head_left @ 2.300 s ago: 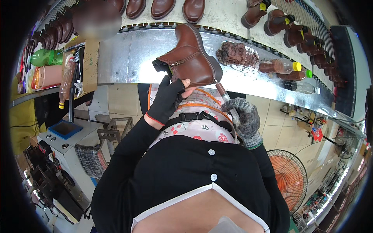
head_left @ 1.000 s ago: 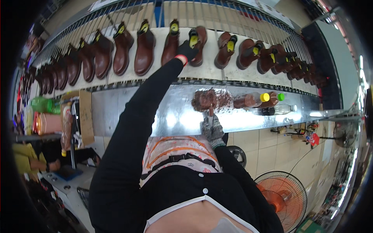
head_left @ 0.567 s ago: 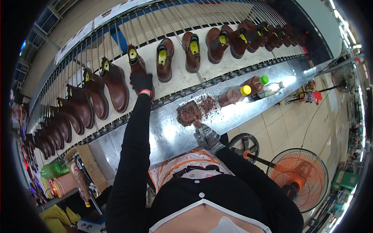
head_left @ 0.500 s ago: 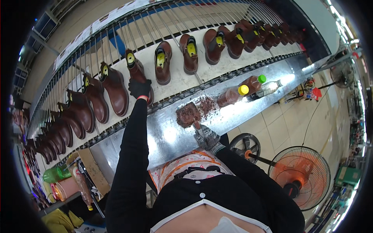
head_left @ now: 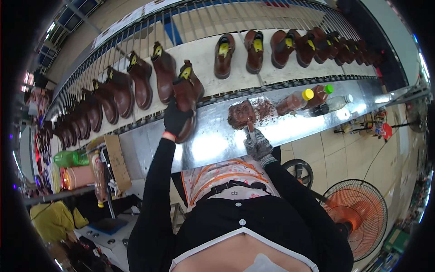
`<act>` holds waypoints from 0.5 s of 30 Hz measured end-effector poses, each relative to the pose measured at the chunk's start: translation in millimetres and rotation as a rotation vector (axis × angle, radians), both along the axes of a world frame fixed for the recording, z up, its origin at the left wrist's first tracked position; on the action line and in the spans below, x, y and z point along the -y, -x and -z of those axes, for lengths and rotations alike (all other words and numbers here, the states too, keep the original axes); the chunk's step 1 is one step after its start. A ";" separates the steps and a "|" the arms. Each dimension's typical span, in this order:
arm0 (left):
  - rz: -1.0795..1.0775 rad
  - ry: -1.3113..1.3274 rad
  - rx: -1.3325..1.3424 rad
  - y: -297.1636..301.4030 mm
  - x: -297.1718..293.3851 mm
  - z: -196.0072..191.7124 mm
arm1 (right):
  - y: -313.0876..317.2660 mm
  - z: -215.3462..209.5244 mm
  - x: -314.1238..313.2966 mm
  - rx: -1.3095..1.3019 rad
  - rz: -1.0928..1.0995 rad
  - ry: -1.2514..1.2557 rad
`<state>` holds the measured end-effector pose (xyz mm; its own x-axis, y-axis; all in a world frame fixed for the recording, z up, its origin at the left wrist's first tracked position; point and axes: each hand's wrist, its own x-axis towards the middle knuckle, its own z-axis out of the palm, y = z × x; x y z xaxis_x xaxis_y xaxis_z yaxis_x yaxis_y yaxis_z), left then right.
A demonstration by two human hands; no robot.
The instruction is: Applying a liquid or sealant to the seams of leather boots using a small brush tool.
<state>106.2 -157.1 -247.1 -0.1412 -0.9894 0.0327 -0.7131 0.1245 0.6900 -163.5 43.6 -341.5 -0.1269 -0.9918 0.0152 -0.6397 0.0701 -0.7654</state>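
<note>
My left hand (head_left: 176, 119), in a black glove, is closed around the front part of a dark brown ankle boot (head_left: 185, 90) with a yellow-green lining. The boot is held over the near edge of the conveyor and the metal ledge, toe toward me. In a grey knit glove, my right hand (head_left: 259, 146) closes on a short brown-stained handle (head_left: 251, 126). The handle's far end meets a dark brown, crumbly-looking pad (head_left: 240, 113) on the ledge; whether the two are joined I cannot tell. Brown smears (head_left: 263, 109) lie beside the pad.
More brown boots (head_left: 120, 88) line the pale conveyor (head_left: 199, 59) on both sides. A chain (head_left: 231, 94) runs along its near edge. Bottles with yellow (head_left: 308, 94) and green (head_left: 329, 89) caps lie on the metal ledge (head_left: 217, 136). An orange fan (head_left: 355, 213) stands at the lower right.
My left hand has raised the boot off the conveyor and drawn it toward me. The right hand stays by the brown pad, still on the handle. The whole view has shifted.
</note>
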 end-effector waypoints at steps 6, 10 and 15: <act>-0.098 0.058 0.154 -19.4 -99.5 18.3 | -3.4 7.6 0.4 0.211 0.112 -0.030; -0.139 0.162 0.226 -4.3 -140.4 2.4 | -17.4 -55.4 -0.1 0.154 0.120 -0.288; -0.108 -0.338 -0.658 -45.2 -111.4 39.8 | -27.1 -57.4 -18.0 0.136 0.207 -0.162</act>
